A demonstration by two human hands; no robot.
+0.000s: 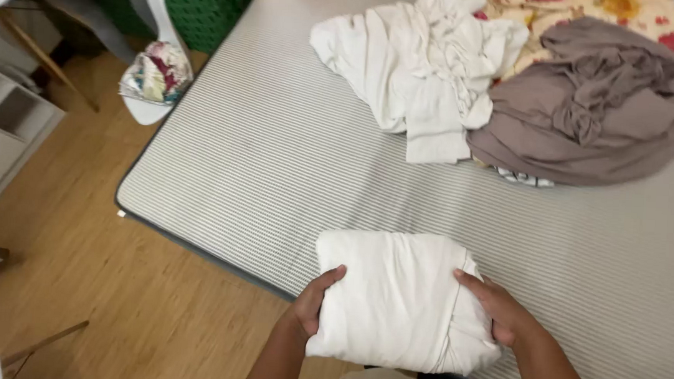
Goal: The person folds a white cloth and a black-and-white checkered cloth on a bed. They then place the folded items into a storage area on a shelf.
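A thick, folded bundle of white cotton cloth (400,300) sits at the near edge of the grey-and-white striped mattress (277,156), partly overhanging it toward the person. The left hand (312,303) grips the bundle's left side, thumb on top and fingers curled underneath out of sight; the right hand (500,309) clasps its right side the same way, thumb pressed on the top layer. Both hands are closed on the cloth, not slack.

Further up the mattress from the bundle lies a loose, crumpled heap of white fabric (428,71), and just beside that heap, touching it, a rumpled taupe jersey garment (595,111) spread over a floral-printed sheet (592,11). Off the mattress's left edge, on the wooden plank floor (79,276), stands a white chair with a colourful folded cloth (154,76) on its seat.

The likeliest trouble, judging by the hold: the bundle is grasped only at its two ends, so its middle layers could sag and the fold spring open; and since it hangs past the mattress edge, a loosened grip could let it slip to the floor
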